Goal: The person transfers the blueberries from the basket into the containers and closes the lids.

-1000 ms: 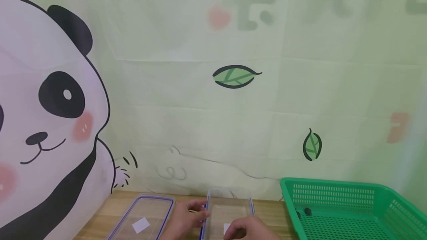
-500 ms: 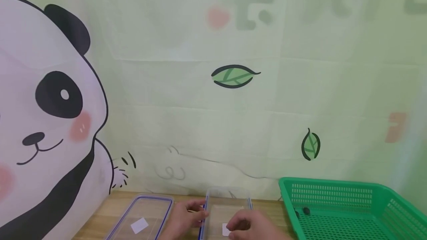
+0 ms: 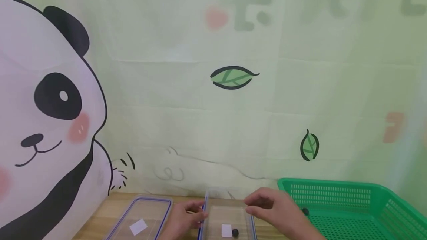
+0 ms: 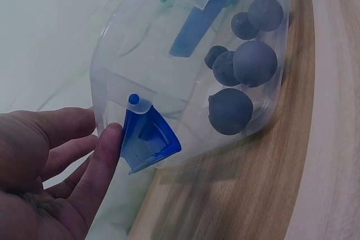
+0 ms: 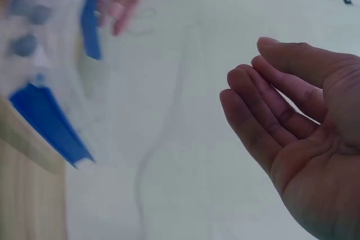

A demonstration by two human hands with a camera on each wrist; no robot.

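Note:
A clear plastic container (image 3: pixel 213 212) with blue side clips stands on the wooden table. Several blueberries (image 4: pixel 255 63) lie on its bottom; in the head view one blueberry (image 3: pixel 235 232) shows beside a white label (image 3: pixel 226 230). At the container's left side, my left hand (image 3: pixel 183 216) holds the wall, its thumb against a lowered blue clip (image 4: pixel 149 136). My right hand (image 3: pixel 273 208) is raised above the container's right edge. In the right wrist view its loosely bent fingers (image 5: pixel 264 105) stand apart from the thumb, with nothing between them.
A clear lid (image 3: pixel 150 214) with a blue seal and a white label lies left of the container. To the right stands a green plastic basket (image 3: pixel 333 181) with a dark blueberry (image 3: pixel 305 211) in it. A panda-print cloth (image 3: pixel 186 121) hangs behind the table.
My right hand has moved up and right from over the container toward the basket, and a blueberry now shows beside the label. My left hand has kept its place.

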